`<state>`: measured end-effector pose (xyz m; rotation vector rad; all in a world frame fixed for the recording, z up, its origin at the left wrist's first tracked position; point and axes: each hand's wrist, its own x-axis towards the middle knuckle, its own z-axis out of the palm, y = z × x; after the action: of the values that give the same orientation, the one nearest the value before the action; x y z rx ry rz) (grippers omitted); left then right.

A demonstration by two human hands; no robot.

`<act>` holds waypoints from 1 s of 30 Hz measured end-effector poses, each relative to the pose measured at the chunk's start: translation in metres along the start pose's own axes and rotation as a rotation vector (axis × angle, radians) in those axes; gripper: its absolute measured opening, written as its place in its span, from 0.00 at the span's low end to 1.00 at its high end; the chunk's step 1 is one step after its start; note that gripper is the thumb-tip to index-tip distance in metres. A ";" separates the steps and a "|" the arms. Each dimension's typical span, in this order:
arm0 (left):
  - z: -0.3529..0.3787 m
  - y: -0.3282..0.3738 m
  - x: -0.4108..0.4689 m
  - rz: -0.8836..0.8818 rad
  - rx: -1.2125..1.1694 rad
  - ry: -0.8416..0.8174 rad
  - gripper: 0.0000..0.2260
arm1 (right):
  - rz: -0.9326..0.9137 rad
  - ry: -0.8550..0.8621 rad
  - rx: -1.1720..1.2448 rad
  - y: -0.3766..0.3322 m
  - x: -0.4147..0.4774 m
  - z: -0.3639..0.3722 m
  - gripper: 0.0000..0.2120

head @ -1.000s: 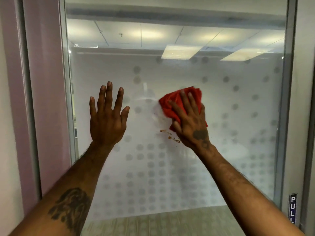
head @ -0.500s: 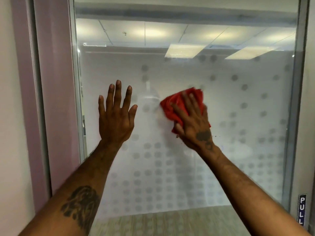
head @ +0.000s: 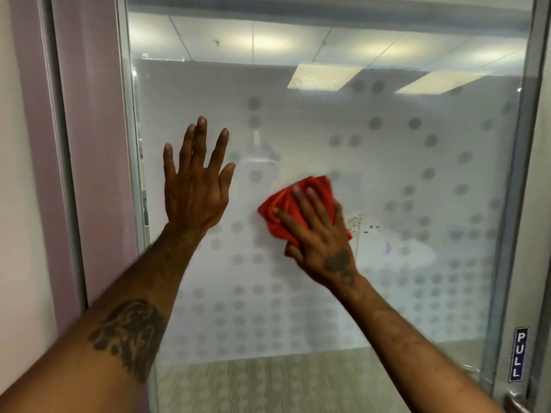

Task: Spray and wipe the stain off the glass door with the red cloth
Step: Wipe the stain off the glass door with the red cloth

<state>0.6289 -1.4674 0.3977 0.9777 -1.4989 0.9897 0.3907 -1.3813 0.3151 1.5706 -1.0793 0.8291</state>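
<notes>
Now the Red Cloth Is Being Pressed on the Glass Door

Now the red cloth (head: 301,210) is being pressed flat against the glass door (head: 387,162) by the right hand (head: 320,236). The fingers (head: 301,201) of this hand are being kept slightly apart and laid over the crumpled cloth, with the thumb under its lower edge. The cloth is being held near the middle of the pane, on the frosted part with the grey dots.

Just beside the cloth, to the right, the stain (head: 362,223) is being seen as small dark specks on the glass; it is not being covered by the cloth. The left hand (head: 195,186) is being laid open on the glass, fingers spread and pointing up, near the left frame (head: 131,174). Nothing is being held in it. At the lower right, a PULL sign (head: 518,354) is being shown on the door frame, above a metal handle (head: 515,402).
</notes>
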 end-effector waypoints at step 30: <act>-0.003 0.003 -0.002 -0.004 -0.033 0.047 0.26 | 0.523 -0.007 0.006 -0.045 -0.101 0.021 0.33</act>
<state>0.6276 -1.4636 0.3959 0.9276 -1.4693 0.9753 0.3956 -1.3742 0.2034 1.3076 -1.5243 1.1709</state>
